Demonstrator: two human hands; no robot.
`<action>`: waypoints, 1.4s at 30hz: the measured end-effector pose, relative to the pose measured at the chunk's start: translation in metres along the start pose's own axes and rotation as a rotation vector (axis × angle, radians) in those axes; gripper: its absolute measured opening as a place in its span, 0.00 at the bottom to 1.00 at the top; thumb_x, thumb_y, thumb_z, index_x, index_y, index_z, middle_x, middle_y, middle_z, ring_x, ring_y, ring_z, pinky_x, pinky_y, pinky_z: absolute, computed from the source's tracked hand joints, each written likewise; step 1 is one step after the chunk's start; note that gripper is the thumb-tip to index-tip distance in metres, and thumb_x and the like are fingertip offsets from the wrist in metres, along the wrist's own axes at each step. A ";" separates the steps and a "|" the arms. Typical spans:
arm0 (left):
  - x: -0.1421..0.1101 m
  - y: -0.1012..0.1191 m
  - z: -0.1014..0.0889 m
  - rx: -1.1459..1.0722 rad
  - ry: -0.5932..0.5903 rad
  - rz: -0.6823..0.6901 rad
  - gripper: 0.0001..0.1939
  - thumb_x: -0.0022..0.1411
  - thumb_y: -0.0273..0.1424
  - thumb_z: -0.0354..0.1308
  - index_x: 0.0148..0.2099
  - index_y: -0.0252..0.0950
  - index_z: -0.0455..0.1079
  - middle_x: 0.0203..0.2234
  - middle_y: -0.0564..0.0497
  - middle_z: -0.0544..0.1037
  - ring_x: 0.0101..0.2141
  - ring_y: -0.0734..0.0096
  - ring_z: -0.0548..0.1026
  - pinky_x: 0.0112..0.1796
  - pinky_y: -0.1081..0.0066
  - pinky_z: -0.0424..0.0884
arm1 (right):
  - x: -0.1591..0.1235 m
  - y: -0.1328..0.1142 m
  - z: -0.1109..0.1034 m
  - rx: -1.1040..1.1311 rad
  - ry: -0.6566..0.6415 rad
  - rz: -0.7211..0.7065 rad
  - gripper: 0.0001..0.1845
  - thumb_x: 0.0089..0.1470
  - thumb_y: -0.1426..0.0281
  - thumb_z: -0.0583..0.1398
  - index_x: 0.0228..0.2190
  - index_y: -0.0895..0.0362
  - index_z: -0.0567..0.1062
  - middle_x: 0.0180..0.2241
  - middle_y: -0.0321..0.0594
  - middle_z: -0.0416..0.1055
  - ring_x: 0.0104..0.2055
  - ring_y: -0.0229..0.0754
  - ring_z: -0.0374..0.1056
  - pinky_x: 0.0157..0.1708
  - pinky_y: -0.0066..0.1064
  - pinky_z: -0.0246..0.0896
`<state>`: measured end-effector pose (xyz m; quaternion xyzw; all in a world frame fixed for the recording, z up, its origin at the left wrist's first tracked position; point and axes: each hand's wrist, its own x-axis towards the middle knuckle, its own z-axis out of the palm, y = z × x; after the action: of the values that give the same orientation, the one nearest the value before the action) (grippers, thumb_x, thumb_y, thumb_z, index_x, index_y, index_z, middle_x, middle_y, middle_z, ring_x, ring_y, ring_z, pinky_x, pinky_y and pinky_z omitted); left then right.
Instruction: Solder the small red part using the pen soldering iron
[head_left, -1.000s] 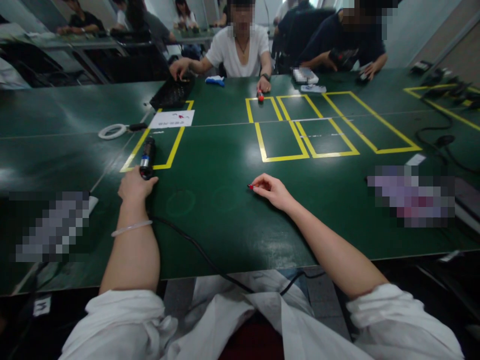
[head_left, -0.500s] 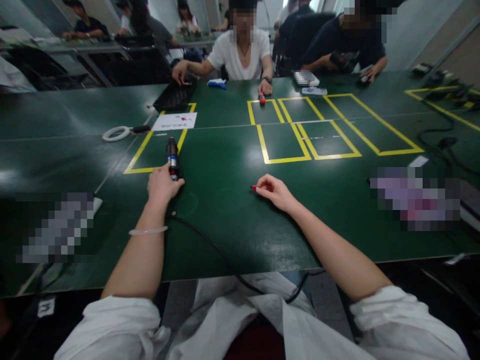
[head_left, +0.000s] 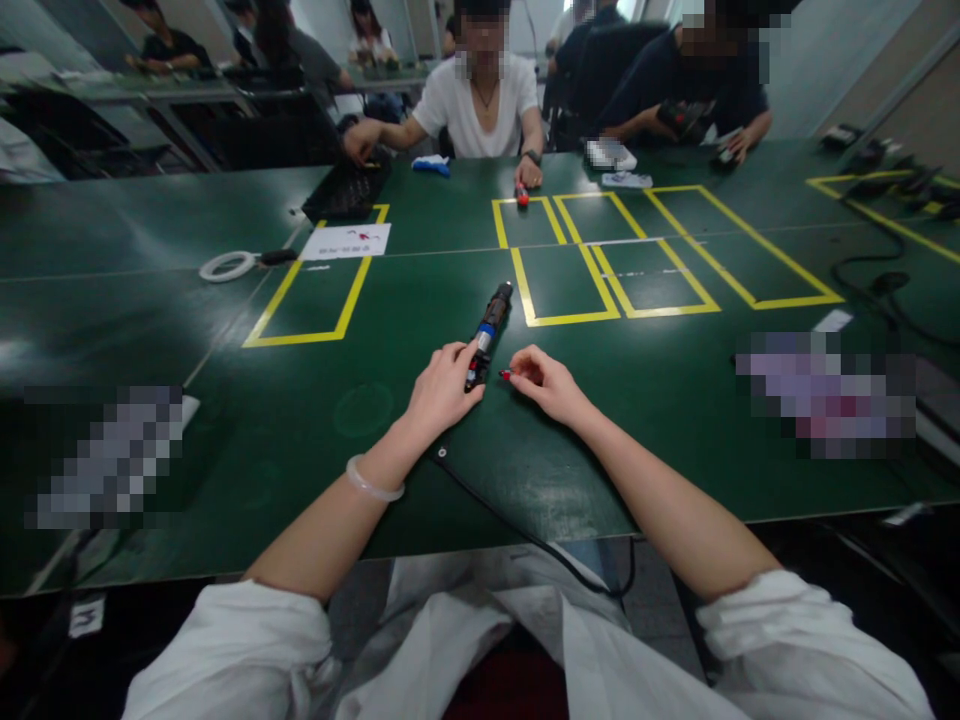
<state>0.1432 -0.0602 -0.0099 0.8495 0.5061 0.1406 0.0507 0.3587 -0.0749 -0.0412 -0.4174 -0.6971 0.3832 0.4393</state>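
My left hand [head_left: 448, 384] is wrapped around the rear of an electric screwdriver [head_left: 493, 322], dark with a blue and silver band. The tool lies low over the green table, its tip aimed forward and slightly right. A black cord [head_left: 517, 522] trails from it toward my lap. Just right of the tool's rear end, my right hand [head_left: 551, 382] pinches a small red piece with a dark tip [head_left: 505, 374]. The fingers cover most of this piece, so its kind is unclear. A small gap separates the two hands.
Yellow tape outlines [head_left: 574, 320] mark the green table [head_left: 300, 460]. A printed sheet [head_left: 349, 241], white coiled cable [head_left: 227, 266] and black tray [head_left: 345, 192] lie on the left. Across the table, a person's hand [head_left: 529, 175] touches a red object [head_left: 522, 195]. Blurred items flank me.
My left hand has carried the electric screwdriver from the left taped outline rightward, close to my right hand. The cord shifted along. My right hand stays put with the red piece.
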 end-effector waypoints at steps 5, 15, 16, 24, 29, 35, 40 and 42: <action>-0.005 0.023 0.002 0.011 -0.025 0.080 0.35 0.62 0.34 0.58 0.69 0.37 0.54 0.58 0.41 0.65 0.54 0.52 0.66 0.51 0.59 0.69 | -0.001 -0.002 0.000 -0.191 -0.002 -0.122 0.04 0.55 0.73 0.59 0.35 0.56 0.69 0.32 0.35 0.65 0.30 0.36 0.62 0.32 0.28 0.59; -0.006 0.025 0.002 0.040 -0.031 0.088 0.34 0.63 0.35 0.56 0.68 0.35 0.54 0.58 0.41 0.65 0.54 0.54 0.66 0.51 0.60 0.70 | -0.002 -0.003 0.002 -0.341 -0.094 -0.129 0.02 0.57 0.73 0.61 0.34 0.56 0.72 0.34 0.37 0.64 0.35 0.39 0.64 0.37 0.29 0.59; -0.006 0.025 0.002 0.035 -0.034 0.087 0.34 0.63 0.35 0.56 0.68 0.35 0.54 0.58 0.41 0.65 0.54 0.54 0.66 0.51 0.60 0.70 | -0.002 -0.003 0.001 -0.344 -0.093 -0.128 0.02 0.57 0.73 0.61 0.35 0.56 0.73 0.35 0.38 0.65 0.36 0.39 0.64 0.37 0.30 0.59; -0.007 0.026 0.003 0.055 -0.013 0.094 0.33 0.63 0.35 0.57 0.68 0.37 0.55 0.58 0.41 0.65 0.53 0.54 0.67 0.51 0.59 0.69 | -0.001 -0.002 0.003 -0.349 -0.072 -0.134 0.04 0.58 0.75 0.59 0.35 0.57 0.75 0.35 0.38 0.67 0.33 0.38 0.64 0.37 0.29 0.60; -0.007 0.029 0.004 0.094 0.009 0.099 0.32 0.64 0.38 0.57 0.67 0.35 0.56 0.56 0.39 0.66 0.52 0.53 0.67 0.51 0.59 0.68 | 0.000 -0.001 0.007 -0.338 -0.021 -0.100 0.02 0.56 0.74 0.61 0.32 0.57 0.72 0.30 0.36 0.66 0.29 0.37 0.63 0.32 0.28 0.57; -0.004 0.035 0.004 0.140 0.030 0.063 0.27 0.66 0.40 0.55 0.63 0.35 0.61 0.52 0.40 0.69 0.48 0.54 0.69 0.48 0.60 0.68 | 0.001 0.001 0.005 -0.310 0.000 -0.103 0.03 0.57 0.73 0.60 0.30 0.57 0.72 0.29 0.36 0.68 0.29 0.37 0.64 0.32 0.28 0.57; -0.003 0.038 0.004 0.180 0.032 0.045 0.25 0.68 0.39 0.52 0.64 0.36 0.60 0.52 0.40 0.69 0.47 0.55 0.69 0.46 0.61 0.68 | 0.000 -0.002 0.004 -0.288 -0.001 -0.119 0.03 0.58 0.72 0.59 0.32 0.57 0.73 0.30 0.36 0.69 0.30 0.37 0.64 0.33 0.28 0.58; -0.003 0.038 0.004 0.194 0.030 0.040 0.27 0.69 0.40 0.51 0.66 0.37 0.59 0.52 0.40 0.68 0.47 0.55 0.69 0.46 0.61 0.68 | 0.000 -0.002 0.004 -0.272 -0.004 -0.124 0.03 0.59 0.72 0.59 0.33 0.57 0.73 0.31 0.37 0.69 0.30 0.37 0.64 0.33 0.28 0.58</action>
<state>0.1757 -0.0808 -0.0055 0.8581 0.5010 0.1045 -0.0423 0.3546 -0.0764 -0.0406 -0.4285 -0.7680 0.2579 0.4001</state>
